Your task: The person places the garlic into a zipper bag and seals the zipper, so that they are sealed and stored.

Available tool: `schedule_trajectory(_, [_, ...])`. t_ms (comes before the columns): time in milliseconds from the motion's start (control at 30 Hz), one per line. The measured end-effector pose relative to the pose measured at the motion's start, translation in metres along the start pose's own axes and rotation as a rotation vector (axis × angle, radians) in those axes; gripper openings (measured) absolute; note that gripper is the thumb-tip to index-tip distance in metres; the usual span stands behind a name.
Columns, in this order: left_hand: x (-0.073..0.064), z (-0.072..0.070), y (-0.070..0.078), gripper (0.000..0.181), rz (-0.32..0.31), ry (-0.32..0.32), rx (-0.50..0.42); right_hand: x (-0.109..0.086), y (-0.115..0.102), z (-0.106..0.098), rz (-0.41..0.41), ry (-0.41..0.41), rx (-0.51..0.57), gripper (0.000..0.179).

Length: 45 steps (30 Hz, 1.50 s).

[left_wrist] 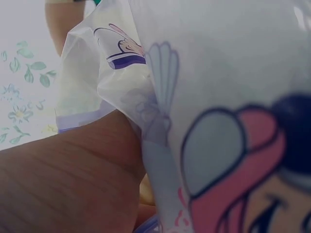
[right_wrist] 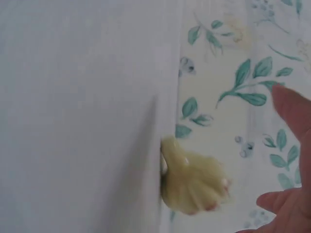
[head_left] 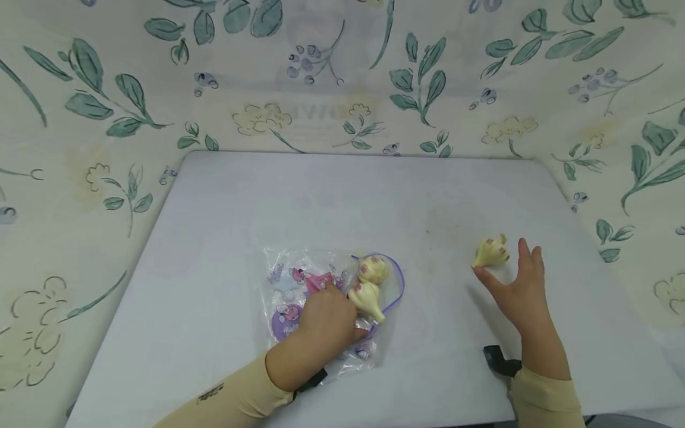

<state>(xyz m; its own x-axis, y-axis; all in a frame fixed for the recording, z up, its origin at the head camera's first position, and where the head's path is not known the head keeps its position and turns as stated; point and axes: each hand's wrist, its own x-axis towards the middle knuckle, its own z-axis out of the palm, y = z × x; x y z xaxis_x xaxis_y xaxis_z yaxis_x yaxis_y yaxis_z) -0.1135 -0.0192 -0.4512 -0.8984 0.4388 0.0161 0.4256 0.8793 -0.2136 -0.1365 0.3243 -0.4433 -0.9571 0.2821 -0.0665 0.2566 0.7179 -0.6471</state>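
Note:
A clear plastic drawstring bag (head_left: pixel 280 267) with cartoon prints lies on the white table. My left hand (head_left: pixel 329 312) grips it, its thumb by the purple drawstring (head_left: pixel 402 284); the other fingertips are mostly hidden. Two pale yellow garlic bulbs, an upper one (head_left: pixel 373 269) and a lower one (head_left: pixel 367 300), lie at the bag's right side; whether inside it I cannot tell. At the right, my right hand (head_left: pixel 519 291) is spread beside a third garlic bulb (head_left: pixel 490 251). Its thumb tip is close to that bulb's left end, and the right wrist view shows a gap between fingers and bulb (right_wrist: pixel 194 184).
The white table (head_left: pixel 225 202) has rounded far corners. Behind and beside it hangs a cloth with leaf and flower prints (head_left: pixel 332 125). A black wrist mount (head_left: pixel 500 361) sits at the right cuff, another (head_left: pixel 313 380) at the left cuff.

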Motion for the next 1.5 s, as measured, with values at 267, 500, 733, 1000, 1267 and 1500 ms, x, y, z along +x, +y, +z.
schedule_trajectory(267, [0.0, 0.0, 0.001, 0.077, -0.007, 0.008, -0.001, 0.015, 0.009, 0.011, -0.086, -0.143, 0.044, 0.108])
schedule_trajectory(500, [0.001, 0.001, 0.001, 0.076, 0.002, -0.009, -0.005, 0.019, 0.008, 0.016, -0.094, -0.096, 0.028, 0.093])
schedule_trajectory(733, [0.0, 0.0, 0.0, 0.076, 0.012, -0.009, -0.009, 0.023, 0.004, 0.021, -0.067, -0.067, -0.029, 0.066])
schedule_trajectory(1000, [0.0, 0.001, -0.001, 0.076, 0.016, 0.02, -0.017, 0.02, 0.005, 0.021, -0.109, -0.065, -0.036, 0.08])
schedule_trajectory(1267, [0.0, 0.001, 0.0, 0.077, 0.01, 0.002, 0.001, 0.02, 0.005, 0.022, -0.174, -0.087, -0.057, 0.079])
schedule_trajectory(1500, [0.0, -0.001, 0.0, 0.078, 0.01, -0.019, 0.004, 0.018, 0.006, 0.022, -0.072, -0.091, -0.024, 0.079])
